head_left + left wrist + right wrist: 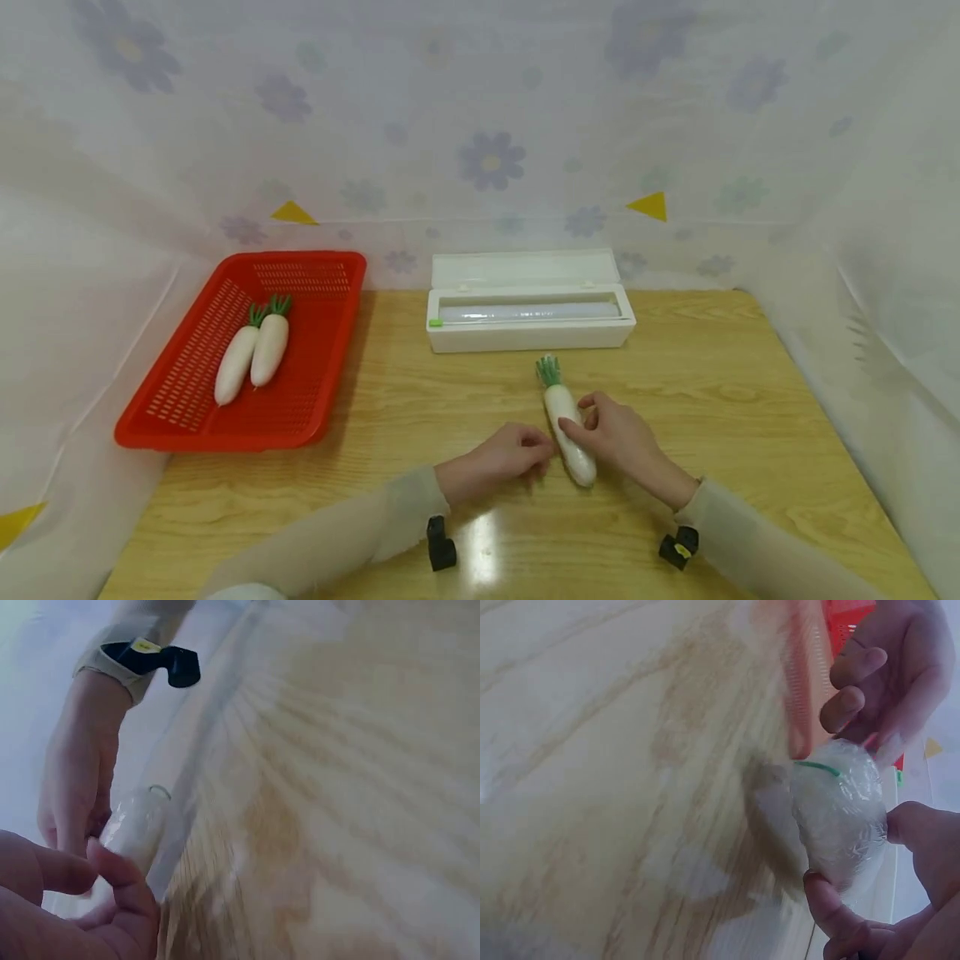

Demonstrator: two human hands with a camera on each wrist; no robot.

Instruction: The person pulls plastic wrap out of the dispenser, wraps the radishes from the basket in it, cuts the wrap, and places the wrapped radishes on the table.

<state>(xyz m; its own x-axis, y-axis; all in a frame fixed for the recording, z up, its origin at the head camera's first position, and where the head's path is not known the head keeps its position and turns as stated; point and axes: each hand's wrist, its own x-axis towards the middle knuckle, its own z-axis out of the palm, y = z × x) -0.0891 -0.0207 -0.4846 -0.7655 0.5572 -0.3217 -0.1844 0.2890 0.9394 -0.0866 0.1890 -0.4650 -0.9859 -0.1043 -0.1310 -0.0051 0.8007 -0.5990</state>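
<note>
A white radish with a green leafy top lies on the wooden table, its leaves pointing away from me. Clear, shiny plastic film covers it, as the right wrist view shows on its near end. My right hand holds it from the right, thumb on one side and fingers on the other. To the left of the radish is my left hand, fingers loosely bent and fingertips close to its side. In the left wrist view, the left thumb and forefinger overlap the wrapped radish, with nothing visibly pinched between them.
Behind the radish stands a white cling film box, lid raised, a film roll inside. At the left a red plastic basket holds two unwrapped white radishes. A flowered curtain encloses the table's back and sides.
</note>
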